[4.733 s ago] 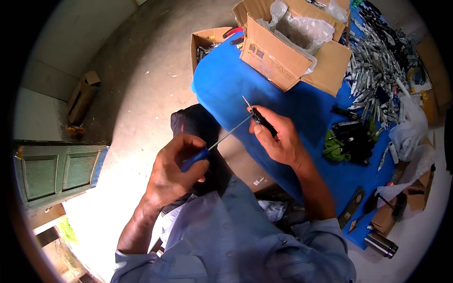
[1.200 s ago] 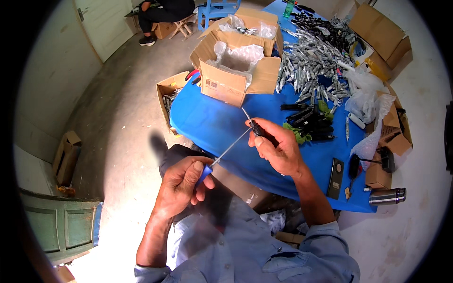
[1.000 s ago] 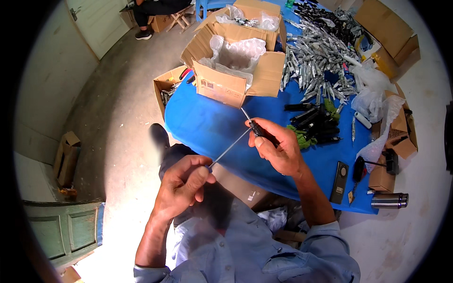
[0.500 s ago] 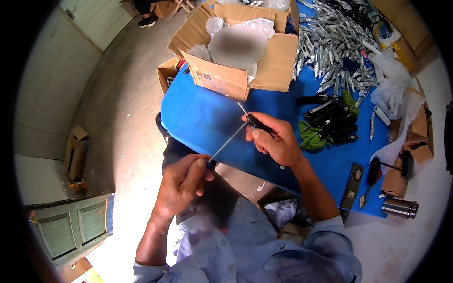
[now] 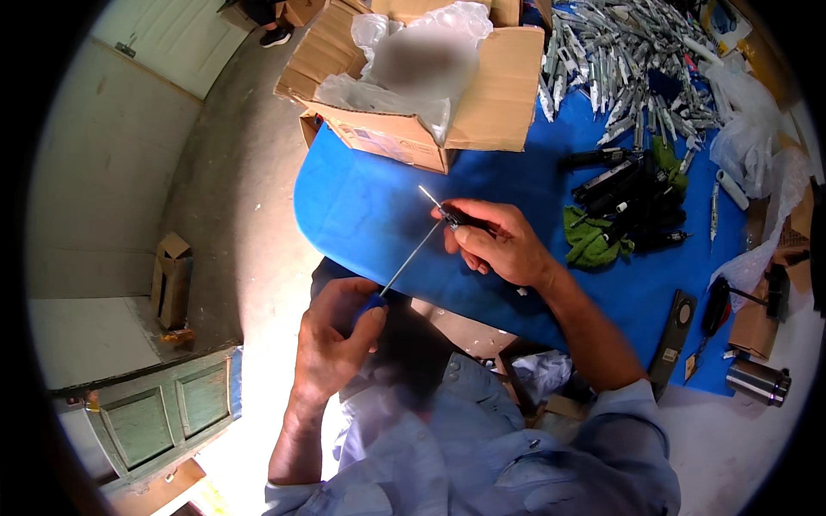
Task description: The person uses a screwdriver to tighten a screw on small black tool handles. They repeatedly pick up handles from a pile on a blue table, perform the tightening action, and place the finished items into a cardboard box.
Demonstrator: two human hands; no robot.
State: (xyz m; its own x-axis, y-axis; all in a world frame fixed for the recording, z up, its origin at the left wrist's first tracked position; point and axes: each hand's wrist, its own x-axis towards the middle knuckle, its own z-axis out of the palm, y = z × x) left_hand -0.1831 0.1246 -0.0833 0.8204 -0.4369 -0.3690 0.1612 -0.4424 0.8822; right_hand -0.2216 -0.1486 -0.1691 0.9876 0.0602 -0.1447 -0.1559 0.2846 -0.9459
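Note:
My left hand is closed on the blue handle of a screwdriver, with the thumb and fingers around it. Its long thin metal shaft slants up to the right, and the tip meets a small black pen-shaped tool. That black piece is pinched in my right hand, and a thin pale metal rod sticks out of its far end. My right fingers hide the rest of it. Both hands are held in the air by the near edge of the blue table.
Beyond my hands stands an open cardboard box lined with clear plastic. A heap of grey pen-like pieces covers the far right. Several black tools lie on a green cloth. A metal cylinder lies at the right edge.
The left fingers have shifted on the screwdriver, and more of its blue handle shows. Its tip stays against the black tool. The whole view has turned slightly.

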